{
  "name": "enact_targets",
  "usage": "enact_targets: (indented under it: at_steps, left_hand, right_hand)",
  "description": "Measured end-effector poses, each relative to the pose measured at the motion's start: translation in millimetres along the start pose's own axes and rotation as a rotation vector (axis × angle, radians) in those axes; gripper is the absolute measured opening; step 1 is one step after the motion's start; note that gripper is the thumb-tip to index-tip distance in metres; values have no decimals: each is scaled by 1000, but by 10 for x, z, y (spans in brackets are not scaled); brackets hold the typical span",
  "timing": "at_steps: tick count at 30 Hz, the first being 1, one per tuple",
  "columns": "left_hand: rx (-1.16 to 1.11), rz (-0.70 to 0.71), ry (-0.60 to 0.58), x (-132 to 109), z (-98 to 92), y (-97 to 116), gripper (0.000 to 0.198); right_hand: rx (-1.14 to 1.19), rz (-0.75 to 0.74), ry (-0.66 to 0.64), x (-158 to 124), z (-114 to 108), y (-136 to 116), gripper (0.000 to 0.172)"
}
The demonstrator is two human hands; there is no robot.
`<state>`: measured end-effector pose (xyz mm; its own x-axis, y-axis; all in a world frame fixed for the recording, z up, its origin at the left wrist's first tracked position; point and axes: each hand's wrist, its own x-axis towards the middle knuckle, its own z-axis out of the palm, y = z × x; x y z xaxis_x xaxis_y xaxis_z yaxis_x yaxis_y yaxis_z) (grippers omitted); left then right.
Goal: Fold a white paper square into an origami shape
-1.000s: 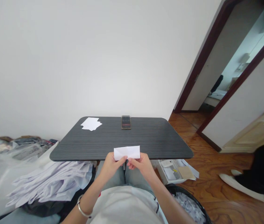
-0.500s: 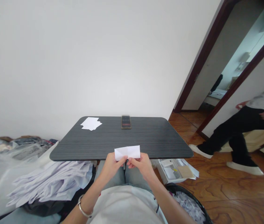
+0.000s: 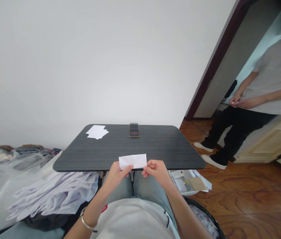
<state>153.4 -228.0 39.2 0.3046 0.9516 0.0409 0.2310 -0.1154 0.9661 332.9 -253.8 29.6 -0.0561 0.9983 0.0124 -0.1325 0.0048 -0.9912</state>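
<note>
A folded white paper slip (image 3: 133, 161) is held over the near edge of a dark striped table (image 3: 155, 149). My left hand (image 3: 117, 175) pinches its lower left corner, and my right hand (image 3: 155, 171) pinches its lower right corner. Both hands hover just above my lap, in front of the table edge. A few white paper sheets (image 3: 97, 131) lie at the table's far left corner. A small dark phone (image 3: 134, 129) stands upright at the table's far middle.
A heap of crumpled white papers (image 3: 53, 196) lies at my left. An open box with cards (image 3: 187, 182) and a black bin of shredded paper (image 3: 202, 219) sit on the wooden floor at my right. Another person (image 3: 257, 106) stands in the doorway at right.
My hands moved slightly apart along the slip, the right one shifting right. The other person walked from the right edge into the doorway and now stands there.
</note>
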Motion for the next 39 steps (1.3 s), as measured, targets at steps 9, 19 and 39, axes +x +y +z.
enact_targets:
  at_steps: [9,19,39]
  left_hand:
    - [-8,-27,26,16,-40,-71,35]
    - [-66,-65,12,6,-22,-13,34]
    - [-106,-39,-26,4,88,40,19]
  right_hand:
    - [-49,7,-4,13,-110,-41,23]
    - [-28,2,-39,7,-64,-67,28]
    - [-91,-51,-58,-7,101,67,26]
